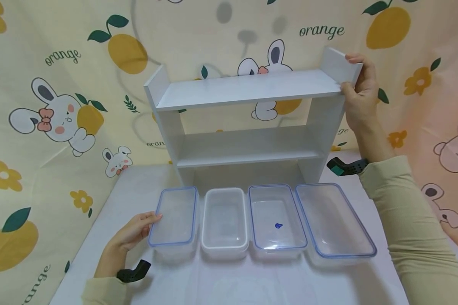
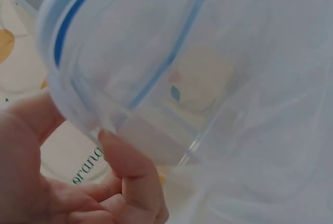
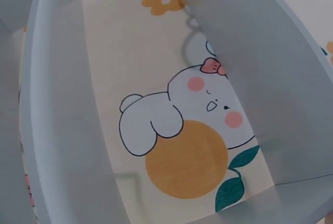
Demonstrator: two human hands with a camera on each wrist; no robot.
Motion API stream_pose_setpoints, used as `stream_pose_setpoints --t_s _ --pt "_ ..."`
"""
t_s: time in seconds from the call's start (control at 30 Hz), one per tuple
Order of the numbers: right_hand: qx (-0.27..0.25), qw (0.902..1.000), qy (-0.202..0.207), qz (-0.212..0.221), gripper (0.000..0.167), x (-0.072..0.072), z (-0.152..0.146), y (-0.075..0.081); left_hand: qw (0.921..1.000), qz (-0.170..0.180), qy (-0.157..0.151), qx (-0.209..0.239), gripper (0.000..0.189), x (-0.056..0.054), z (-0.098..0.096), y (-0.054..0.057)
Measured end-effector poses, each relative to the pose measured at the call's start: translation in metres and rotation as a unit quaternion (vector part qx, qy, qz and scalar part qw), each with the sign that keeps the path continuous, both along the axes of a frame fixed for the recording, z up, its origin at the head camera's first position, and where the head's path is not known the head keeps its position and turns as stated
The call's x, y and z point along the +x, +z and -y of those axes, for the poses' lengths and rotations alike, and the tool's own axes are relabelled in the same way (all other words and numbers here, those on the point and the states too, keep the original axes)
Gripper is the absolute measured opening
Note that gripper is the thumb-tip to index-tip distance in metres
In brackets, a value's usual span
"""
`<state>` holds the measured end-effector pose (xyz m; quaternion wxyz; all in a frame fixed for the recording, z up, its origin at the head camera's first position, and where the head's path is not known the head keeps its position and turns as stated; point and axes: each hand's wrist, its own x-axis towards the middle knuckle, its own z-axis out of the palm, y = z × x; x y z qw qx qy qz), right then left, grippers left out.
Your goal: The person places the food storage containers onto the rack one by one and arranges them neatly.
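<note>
A white shelf unit (image 1: 236, 92) stands at the back of the table. My right hand (image 1: 360, 91) grips the upper edge of its right side panel, with fingers over the outside and the thumb in front. In front of the shelf, clear plastic food containers sit side by side. My left hand (image 1: 134, 231) pinches the left rim of the leftmost blue-edged container (image 1: 175, 217); the left wrist view shows its thumb and curled fingers at the container's corner. In the right wrist view only the shelf's panels (image 3: 234, 52) appear, and the hand is out of sight.
Right of the held container stand a white-rimmed container (image 1: 225, 220), a blue-edged container (image 1: 269, 207) with a small blue mark, and a larger blue-edged container (image 1: 333, 220). A white cloth (image 1: 248, 284) covers the table. Behind hangs a printed curtain (image 1: 183, 38).
</note>
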<state>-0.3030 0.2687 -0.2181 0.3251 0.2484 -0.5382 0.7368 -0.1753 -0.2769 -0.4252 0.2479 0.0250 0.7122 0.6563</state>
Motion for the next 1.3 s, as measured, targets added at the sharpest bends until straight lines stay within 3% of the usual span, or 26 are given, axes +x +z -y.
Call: stream_pose_setpoints --t_s 0.27,0.4,0.63,1.3 --pt "-0.003 0.9998 0.015 -0.011 0.048 -0.001 -0.002 0.006 0.9997 -0.014 -0.007 0.02 0.012 0.003 -0.005 0.012" --pt "0.0 0.9997 0.022 -0.001 0.05 -0.001 0.001 0.007 0.9997 -0.019 -0.005 0.01 0.013 0.004 -0.007 0.017" --pt "0.014 0.9998 -0.002 0.017 0.05 0.0 0.003 0.005 0.9993 -0.034 -0.009 0.012 0.014 0.004 -0.008 0.025" --pt "-0.004 1.0 0.003 0.001 0.048 -0.001 0.0 0.002 0.9989 -0.042 0.005 -0.022 0.014 0.003 -0.028 0.053"
